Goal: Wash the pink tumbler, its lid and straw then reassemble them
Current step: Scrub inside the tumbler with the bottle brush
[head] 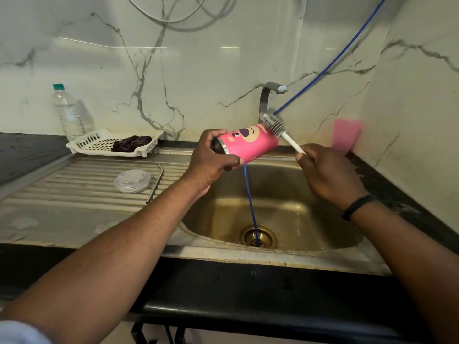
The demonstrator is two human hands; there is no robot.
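Standing at the counter edge, an onlooker finds the wash under way and far from finished; the sink basin [273,207] at lower centre shows no running water, and a blue hose [250,202] drops to its drain. Above it, at frame centre, the left hand [213,157] wraps the open end of the pink tumbler [248,142], held on its side; the right hand [325,170] pinches the white handle of a bottle brush [274,126], its bristles against the tumbler's base. Hands stand apart, each clamped on its own item. Left of centre, on the draining board [74,194], the clear lid [133,181] and metal straw [156,184] lie seemingly untouched; washing those, rinsing and reassembly appear outstanding. Beyond, a white tray [82,145] holds a dark cloth [130,144].
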